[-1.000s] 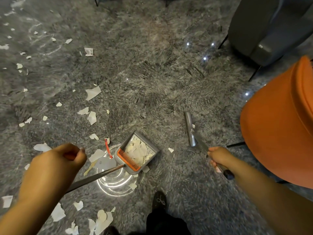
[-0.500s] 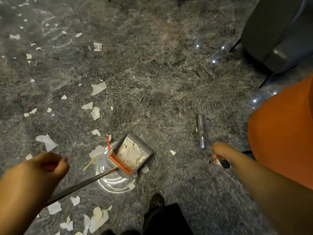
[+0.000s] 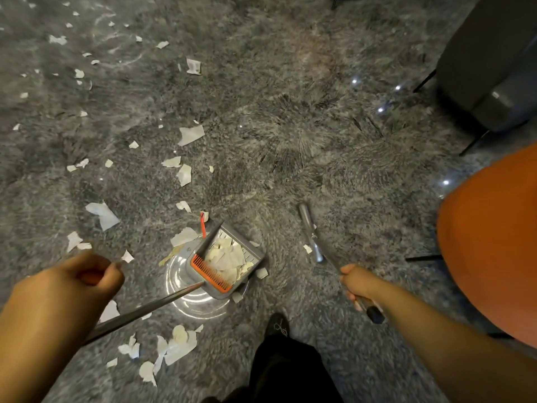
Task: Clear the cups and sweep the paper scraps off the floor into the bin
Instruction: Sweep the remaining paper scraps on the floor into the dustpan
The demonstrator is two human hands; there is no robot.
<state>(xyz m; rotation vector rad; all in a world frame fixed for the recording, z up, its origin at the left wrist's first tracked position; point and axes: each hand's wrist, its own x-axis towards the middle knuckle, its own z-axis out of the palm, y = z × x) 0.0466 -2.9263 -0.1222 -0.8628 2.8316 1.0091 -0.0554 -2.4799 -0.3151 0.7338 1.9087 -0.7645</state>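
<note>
Dustpan point(image 3: 229, 266) now tipped up more, full of paper scraps point(image 3: 229, 258), at 6 o'clock. Left hand point(image 3: 87, 279) grips its handle. Right hand point(image 3: 356, 282) grips broom point(image 3: 315, 242), maybe lifted. More scraps wait at 9 o'clock.

Grey shag rug point(image 3: 290, 117) fills most of the view, pile flattened in swirl patterns near the middle. Orange rounded seat or pouf point(image 3: 491, 242) sits at the right edge, with a thin black leg point(image 3: 422, 258) poking out beside it. Dark grey upholstered chair point(image 3: 488, 62) is at top right on thin black legs. Glossy floor strip point(image 3: 406, 91) shows between rug and chair, with small white light reflections. Black shoe point(image 3: 277, 325) and black trouser leg point(image 3: 286, 370) are at bottom centre. Clear round glass base or plate point(image 3: 191, 298) lies on the rug; can't tell which.
</note>
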